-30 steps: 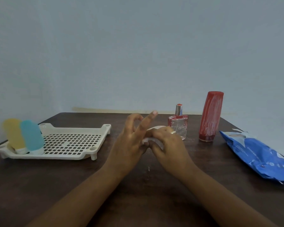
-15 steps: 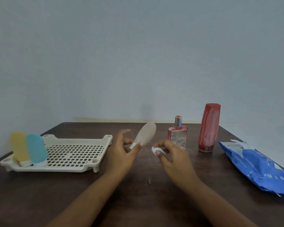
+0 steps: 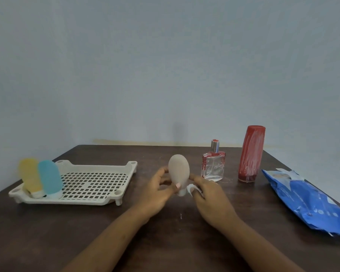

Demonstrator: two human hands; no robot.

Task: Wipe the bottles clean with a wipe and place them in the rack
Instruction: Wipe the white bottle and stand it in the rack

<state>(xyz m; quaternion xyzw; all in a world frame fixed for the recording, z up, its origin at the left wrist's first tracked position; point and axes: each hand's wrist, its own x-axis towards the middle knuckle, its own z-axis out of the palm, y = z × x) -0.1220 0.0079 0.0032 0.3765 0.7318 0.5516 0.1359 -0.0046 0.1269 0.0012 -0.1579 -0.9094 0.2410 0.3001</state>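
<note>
Fingers of the left hand [image 3: 155, 191] curl round the lower end of the beige bottle [image 3: 178, 171], just above its white cap [image 3: 182, 192], and hold it upright with the cap down and the rounded end up. The right hand [image 3: 208, 199] pinches a small wad of white wipe [image 3: 190, 188] against the bottle's neck, beside the cap. Both hands hold their things just to the right of the rack [image 3: 77, 201], above the table [image 3: 47, 232].

The bottle looks like a soft squeeze tube: light, matt and likely to give under pressure. A hold low on the body, near the stiffer neck, should keep it steady while the wipe goes over the wider upper part. A hard squeeze on the body might dent it or push its contents toward the cap.

A yellow bottle [image 3: 28, 173] and a blue bottle [image 3: 49, 176] of the same shape stand cap-down at the rack's left end, touching each other. Most of the grid is free for the beige one.

Further right of the rack stand a square glass bottle [image 3: 213, 166] with a metal collar and a tall red bottle [image 3: 250, 154] with pale streaks. The glass one will be stiff, heavier and breakable. Farthest right of the rack lies the blue wipe pack [image 3: 306, 199], its flap lifted.
</note>
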